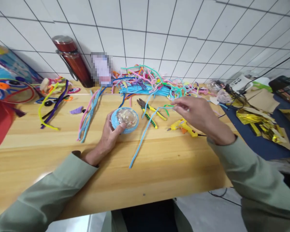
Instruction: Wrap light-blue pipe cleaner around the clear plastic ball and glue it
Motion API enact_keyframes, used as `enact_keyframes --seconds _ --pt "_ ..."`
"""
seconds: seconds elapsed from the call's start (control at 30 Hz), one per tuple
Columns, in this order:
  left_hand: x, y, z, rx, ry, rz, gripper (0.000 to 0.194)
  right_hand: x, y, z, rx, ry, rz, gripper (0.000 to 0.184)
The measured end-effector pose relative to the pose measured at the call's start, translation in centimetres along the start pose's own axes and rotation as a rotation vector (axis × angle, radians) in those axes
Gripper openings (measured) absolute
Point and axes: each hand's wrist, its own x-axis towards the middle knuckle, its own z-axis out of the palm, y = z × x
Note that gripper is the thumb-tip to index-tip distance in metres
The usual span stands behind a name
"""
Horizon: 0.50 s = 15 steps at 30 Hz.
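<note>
My left hand is wrapped round a clear, dome-like round piece with blue pipe cleaner coiled about its rim, the thumb pressing on its near edge. To the right, my right hand pinches one end of a light blue pipe cleaner. That strand is bent, and its free end hangs toward the near side of the table. Green-and-yellow pliers lie between the two hands, their handles partly behind the strand. Just below my right hand rests a yellow glue gun.
A tangled heap of coloured pipe cleaners lies along the tiled wall. Left of it stand a red thermos and a blurred-out upright thing. More pipe cleaners lie at left. Gold foil scraps and cables are at right.
</note>
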Motion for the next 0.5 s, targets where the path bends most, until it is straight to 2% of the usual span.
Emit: enact_keyframes --seconds 0.13,0.23,0.3,0.37,0.43,0.5 --pt "-0.2 0.4 0.0 0.052 0.106 0.045 0.081 4.4 1.3 4.2 -0.256 -0.44 0.003 0.031" --pt "0.0 0.4 0.1 0.047 0.185 0.043 0.082 5.8 1.2 6.6 -0.38 -0.64 -0.016 0.03" --pt "0.3 0.5 0.3 0.019 0.231 0.046 0.08 6.1 1.6 7.1 -0.391 -0.652 -0.028 0.03" --pt "0.6 0.4 0.4 -0.012 0.278 0.047 0.078 6.5 2.8 6.7 -0.38 -0.603 -0.004 0.031" --pt "1.0 0.0 0.3 -0.039 0.325 0.03 0.075 7.5 4.4 5.6 -0.382 -0.508 0.06 0.03" --pt "1.3 -0.5 0.1 -0.056 0.354 0.012 0.07 9.0 6.2 4.3 -0.387 -0.351 0.129 0.029"
